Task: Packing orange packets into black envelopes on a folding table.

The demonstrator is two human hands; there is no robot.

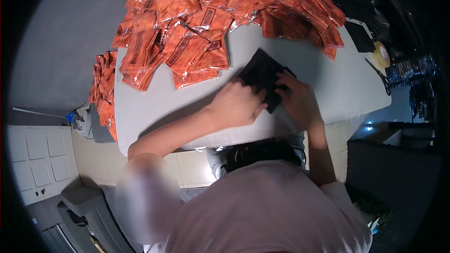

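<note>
A flat, dark black piece [258, 65], squarish and seemingly folded, lies slantwise on the white table in front of me. Whether it is cloth or a bag I cannot make out. My left hand [238, 104] is closed over its near left part, with the fingers curled under and their tips partly hidden. From the right, my right hand [299, 99] grips the piece near its right edge with bent fingers. A small flap [290, 70] sticks out beside those fingertips.
Many clear-wrapped orange packets [187, 42] are heaped across the far side of the white table [140, 107]; more orange packets [104, 84] sit beyond its left edge. At the right are black sheets [360, 36], yellow tape [381, 55] and dark scissors [378, 74].
</note>
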